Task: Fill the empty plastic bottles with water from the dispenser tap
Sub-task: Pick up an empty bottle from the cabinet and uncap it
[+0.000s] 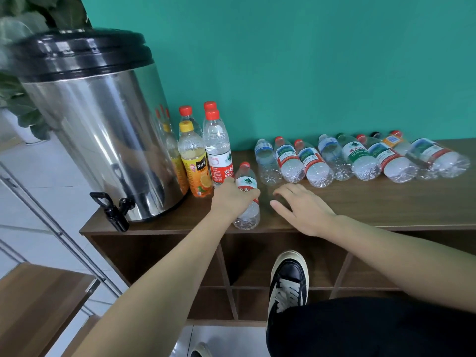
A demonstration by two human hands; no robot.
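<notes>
A steel water dispenser [103, 140] with a black lid stands at the left end of the wooden shelf top [373, 202]; its black tap [113, 210] juts over the front edge. My left hand [231, 199] grips a clear bottle [248, 215] with a red cap and red label that lies on the shelf top near the front edge. Just to the right of that bottle, my right hand [301, 207] hovers with fingers spread and holds nothing. Several empty bottles [360, 161] lie in a row along the wall to the right.
Several capped bottles stand upright [206, 150] between the dispenser and the wall, one with an orange juice label. Open shelf compartments [283, 261] lie below the top. My shoe [288, 282] and dark trouser leg are in front. A plant [23, 60] sits behind the dispenser.
</notes>
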